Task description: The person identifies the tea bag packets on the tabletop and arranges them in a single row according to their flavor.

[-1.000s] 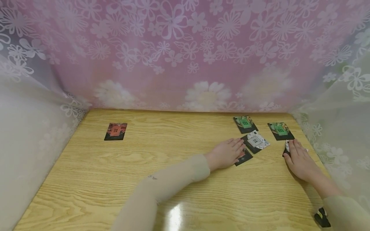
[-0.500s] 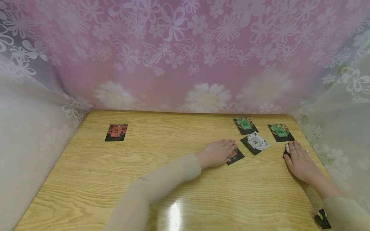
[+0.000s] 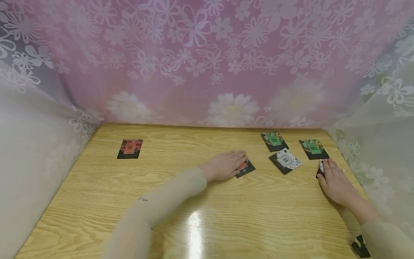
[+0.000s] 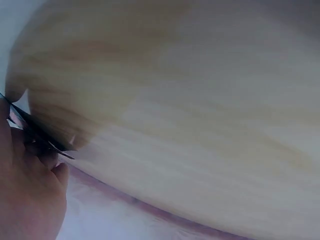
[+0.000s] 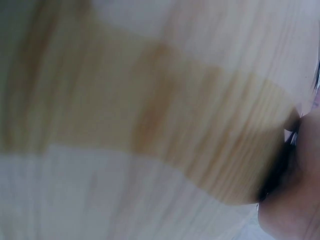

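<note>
My left hand [image 3: 225, 166] lies palm down with straight fingers on a red-and-black flat packet [image 3: 245, 170], covering part of it. In the left wrist view, the dark edge of that packet [image 4: 45, 132] shows by the fingers. To the right, my right hand [image 3: 336, 181] rests with extended fingers on a white-and-black flat packet [image 3: 321, 168], mostly hidden under it. Another white-and-black packet [image 3: 285, 160] lies tilted between the hands. Behind it sits a green-and-black packet [image 3: 275, 141], and a second green packet [image 3: 313, 148] is just beyond the right fingertips.
Far to the left on the wooden table [image 3: 155, 172] lies another red-and-black packet [image 3: 130, 148]. A small black object [image 3: 360, 246] is by the right sleeve. Floral curtains [image 3: 207, 72] enclose the table at the back and both sides.
My left hand has slid left across the table with the red-and-black packet beneath it, away from the white-and-black packet. My right hand has stayed in place.
</note>
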`<state>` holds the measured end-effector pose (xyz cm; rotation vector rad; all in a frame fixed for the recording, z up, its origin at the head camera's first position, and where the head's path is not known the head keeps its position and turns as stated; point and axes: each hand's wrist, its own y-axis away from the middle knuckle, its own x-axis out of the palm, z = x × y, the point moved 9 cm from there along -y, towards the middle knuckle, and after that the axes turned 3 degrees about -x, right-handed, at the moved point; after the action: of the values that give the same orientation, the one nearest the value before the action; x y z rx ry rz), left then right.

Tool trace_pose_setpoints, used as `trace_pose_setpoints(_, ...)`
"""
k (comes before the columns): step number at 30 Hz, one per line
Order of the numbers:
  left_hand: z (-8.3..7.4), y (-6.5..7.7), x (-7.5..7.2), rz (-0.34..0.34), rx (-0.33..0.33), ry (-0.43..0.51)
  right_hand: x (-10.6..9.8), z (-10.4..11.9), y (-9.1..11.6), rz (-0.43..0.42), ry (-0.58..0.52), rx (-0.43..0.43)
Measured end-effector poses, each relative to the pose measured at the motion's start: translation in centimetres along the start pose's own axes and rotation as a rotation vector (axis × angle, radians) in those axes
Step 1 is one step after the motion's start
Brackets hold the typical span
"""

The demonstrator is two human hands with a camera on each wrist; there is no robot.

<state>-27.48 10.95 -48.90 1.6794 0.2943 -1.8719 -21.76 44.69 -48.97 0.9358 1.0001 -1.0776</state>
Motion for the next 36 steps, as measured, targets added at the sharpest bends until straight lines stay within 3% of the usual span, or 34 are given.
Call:
trace_pose_setpoints(6, 2.9, 2.3, 0.8, 0.001, 0.003, -0.007, 0.0, -0.1, -0.1, -0.003, 0.004, -0.001)
trace_pose_setpoints(18, 8.5, 8.3, 2.3, 0.028, -0.059, 0.102, 0.0, -0.1, -0.1, -0.003, 0.002, -0.005)
trace_pose_setpoints(25, 11.5, 11.7, 4.1, 0.032, -0.093, 0.122, -0.1, 0.3, 0.0, -0.002, 0.002, 0.000)
trace_pose_setpoints(36, 13.4, 17.1, 4.7, 0.019, -0.091, 0.125, 0.1, 0.0, -0.2, -0.027, 0.024, -0.012)
